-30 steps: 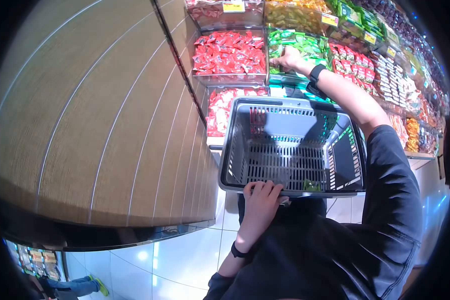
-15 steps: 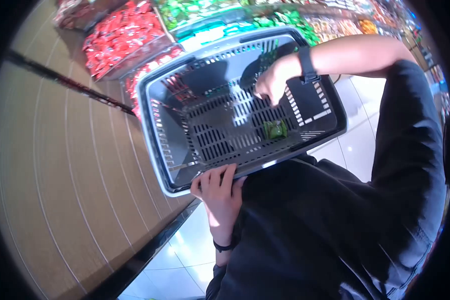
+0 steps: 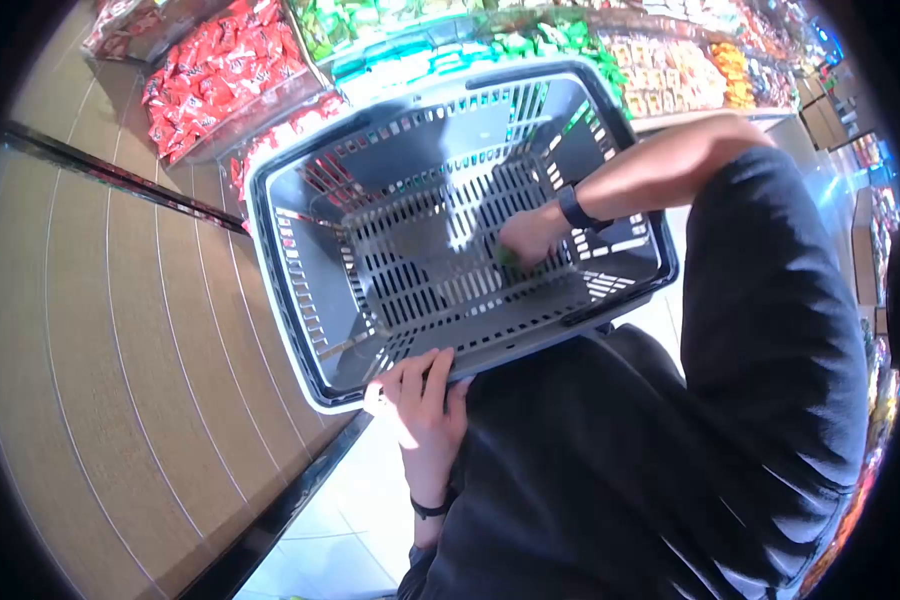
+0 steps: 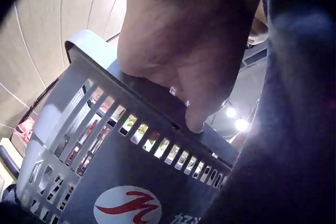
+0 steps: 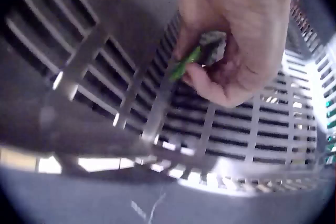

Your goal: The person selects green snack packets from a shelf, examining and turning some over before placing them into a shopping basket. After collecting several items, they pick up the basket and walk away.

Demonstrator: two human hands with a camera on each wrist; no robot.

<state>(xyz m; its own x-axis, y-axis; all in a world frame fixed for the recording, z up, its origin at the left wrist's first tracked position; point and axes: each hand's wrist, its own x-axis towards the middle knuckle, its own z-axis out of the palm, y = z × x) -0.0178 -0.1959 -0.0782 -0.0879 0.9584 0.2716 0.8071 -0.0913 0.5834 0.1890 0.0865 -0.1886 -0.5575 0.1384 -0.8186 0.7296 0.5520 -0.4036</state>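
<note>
My left hand grips the near rim of a grey plastic shopping basket, fingers over the edge. In the left wrist view the thumb lies along the outer side, above a red and white logo. My right hand reaches down inside the basket, close over its slotted floor. Its thumb and fingers pinch a small green wrapped packet, with a clear, silvery part showing within the curled fingers in the right wrist view. Most of that packet is hidden by the hand.
Beyond the basket stand shelf bins of red packets, green packets, teal packets and other wrapped sweets. A slatted wooden panel rises close on the left. White floor tiles show below.
My right hand has come from the green packets' bin into the basket and down to the floor, where a green packet lay. The head view has turned; my left hand keeps the rim.
</note>
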